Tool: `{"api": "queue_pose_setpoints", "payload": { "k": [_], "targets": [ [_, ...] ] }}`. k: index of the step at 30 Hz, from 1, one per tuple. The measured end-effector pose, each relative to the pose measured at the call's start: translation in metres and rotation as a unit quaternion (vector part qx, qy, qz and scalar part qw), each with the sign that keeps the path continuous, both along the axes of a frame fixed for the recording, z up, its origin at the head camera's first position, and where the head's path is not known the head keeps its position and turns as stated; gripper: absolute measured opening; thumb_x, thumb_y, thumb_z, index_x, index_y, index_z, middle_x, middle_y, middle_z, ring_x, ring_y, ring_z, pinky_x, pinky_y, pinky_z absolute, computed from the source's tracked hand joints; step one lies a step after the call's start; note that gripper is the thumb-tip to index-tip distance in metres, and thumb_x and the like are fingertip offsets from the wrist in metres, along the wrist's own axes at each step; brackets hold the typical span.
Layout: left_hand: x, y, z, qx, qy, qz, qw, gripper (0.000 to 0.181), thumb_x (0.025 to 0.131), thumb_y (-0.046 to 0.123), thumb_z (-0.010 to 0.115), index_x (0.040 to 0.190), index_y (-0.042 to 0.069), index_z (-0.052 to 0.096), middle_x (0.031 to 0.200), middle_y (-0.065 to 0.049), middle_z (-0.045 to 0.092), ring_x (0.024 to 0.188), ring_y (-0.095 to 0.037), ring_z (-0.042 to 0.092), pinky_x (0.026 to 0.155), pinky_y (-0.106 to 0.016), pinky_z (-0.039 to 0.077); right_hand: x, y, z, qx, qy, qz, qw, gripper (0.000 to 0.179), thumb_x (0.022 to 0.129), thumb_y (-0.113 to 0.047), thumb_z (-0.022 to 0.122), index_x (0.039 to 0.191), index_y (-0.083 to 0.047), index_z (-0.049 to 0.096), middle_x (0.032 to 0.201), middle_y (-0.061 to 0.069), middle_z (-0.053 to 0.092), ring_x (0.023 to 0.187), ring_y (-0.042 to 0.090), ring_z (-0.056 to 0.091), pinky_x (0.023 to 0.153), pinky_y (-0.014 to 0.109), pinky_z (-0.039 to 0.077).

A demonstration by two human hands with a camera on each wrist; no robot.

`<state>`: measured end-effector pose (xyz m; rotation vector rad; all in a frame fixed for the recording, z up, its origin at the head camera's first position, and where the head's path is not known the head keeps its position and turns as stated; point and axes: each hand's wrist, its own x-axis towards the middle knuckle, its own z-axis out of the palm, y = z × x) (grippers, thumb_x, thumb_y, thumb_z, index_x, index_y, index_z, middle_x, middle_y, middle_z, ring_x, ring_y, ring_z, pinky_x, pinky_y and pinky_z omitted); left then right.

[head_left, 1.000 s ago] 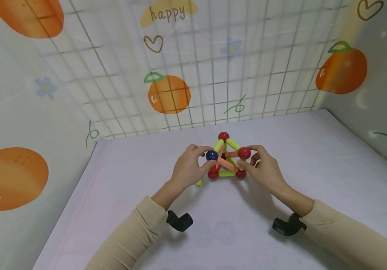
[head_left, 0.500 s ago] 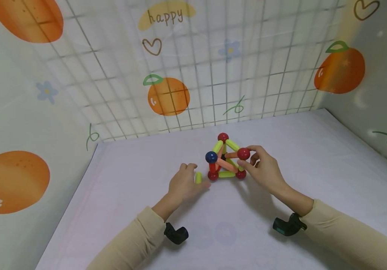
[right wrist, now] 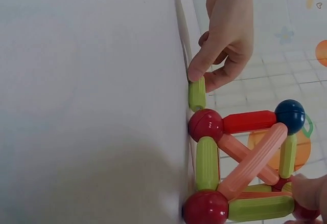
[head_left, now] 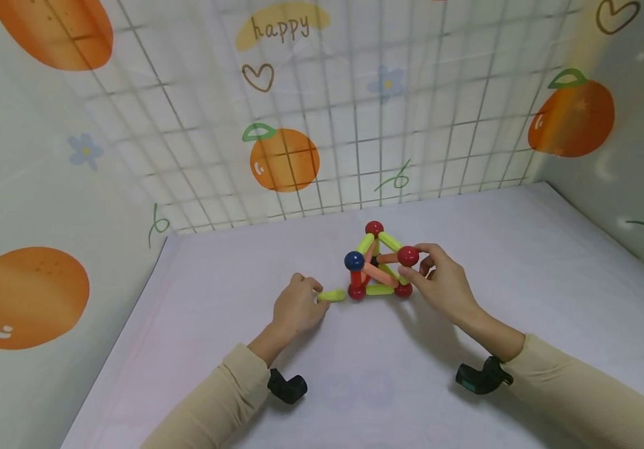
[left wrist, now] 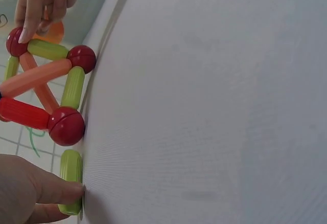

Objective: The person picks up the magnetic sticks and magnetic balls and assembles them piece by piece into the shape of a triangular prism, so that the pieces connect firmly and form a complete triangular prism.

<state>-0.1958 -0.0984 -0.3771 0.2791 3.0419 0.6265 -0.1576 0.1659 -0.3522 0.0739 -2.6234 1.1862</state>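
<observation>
A ball-and-rod frame (head_left: 379, 274) stands on the table, built of red balls, a blue ball (head_left: 354, 260) and green, salmon and red rods. My left hand (head_left: 297, 305) pinches a loose yellow-green rod (left wrist: 71, 170) between thumb and fingers, low at the table. One end of this rod points at the frame's near-left red ball (left wrist: 66, 126), with a small gap between them. On the frame's right side, my right hand (head_left: 442, 277) pinches the upper red ball (head_left: 408, 255) with thumb and fingers. A dark ball at the frame's back is partly hidden.
The table (head_left: 215, 268) has a pale cover. Behind it hangs a gridded curtain (head_left: 344, 125) printed with oranges, hearts and flowers. A black wrist camera sits under each sleeve cuff.
From the blue ball, my left hand has moved down and left to the loose rod. It now pinches that rod, which has swung to point at the frame. My right hand has stayed put.
</observation>
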Motion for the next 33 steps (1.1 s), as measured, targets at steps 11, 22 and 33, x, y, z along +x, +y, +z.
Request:
{"api": "queue_pose_setpoints", "payload": {
  "k": [11,22,33],
  "targets": [
    [0.003,-0.002,0.028,0.094,0.066,0.0,0.9934,0.024,0.085,0.029,0.075,0.101,0.011,0.075,0.105,-0.01,0.062,0.084,-0.022,0.059,0.07,-0.033,0.047,0.001,0.001,-0.001,0.003,0.014,0.001,0.9999,0.049,0.089,-0.021,0.072,0.129,-0.002,0.051,0.081,0.011,0.056,0.062,0.018,0.046,0.051,0.025,0.036],
    [0.008,0.035,0.078,0.211,0.135,-0.095,0.9635,0.024,0.086,0.03,0.074,0.104,0.013,0.074,0.106,-0.008,0.06,0.086,-0.02,0.051,0.073,-0.028,0.042,0.0,0.003,-0.001,0.002,0.013,0.007,0.9999,0.049,0.09,-0.022,0.072,0.129,-0.002,0.051,0.082,0.012,0.057,0.058,0.017,0.045,0.05,0.025,0.037],
    [-0.002,0.055,0.072,0.168,0.135,-0.123,0.9686,0.027,0.086,0.031,0.074,0.107,0.014,0.075,0.11,-0.009,0.058,0.09,-0.023,0.056,0.074,-0.028,0.046,-0.002,0.006,-0.004,0.0,0.016,0.011,0.9998,0.049,0.089,-0.022,0.073,0.129,-0.003,0.052,0.081,0.011,0.057,0.058,0.016,0.044,0.05,0.024,0.037]
  ]
}}
